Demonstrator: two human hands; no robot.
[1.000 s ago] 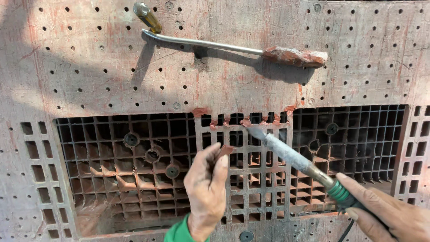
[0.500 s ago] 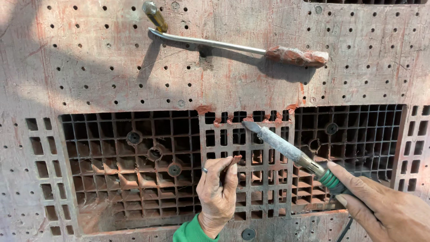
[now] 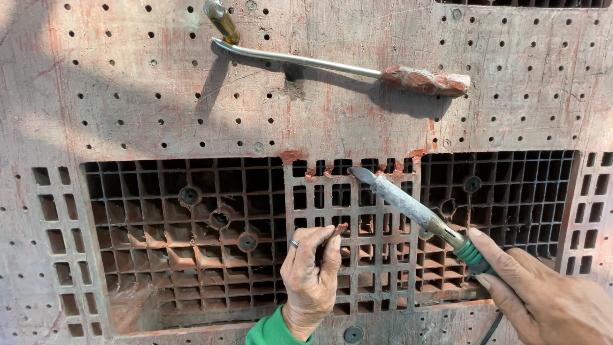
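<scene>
Soldering iron (image 3: 415, 211): grey, scorched metal shaft with a flattened dark tip and a green ribbed collar at the handle; held in the right hand (image 3: 549, 300), slanting up and to the left, tip at the top edge of the grid patch.

Plastic strip (image 3: 340, 229): small reddish-brown piece, pinched at the fingertips of the left hand (image 3: 311, 278), just left of the iron's shaft.

Grid patch (image 3: 357, 236): pinkish square-holed plastic lattice, between the two hands, its upper edge ragged with melted red blobs.
</scene>
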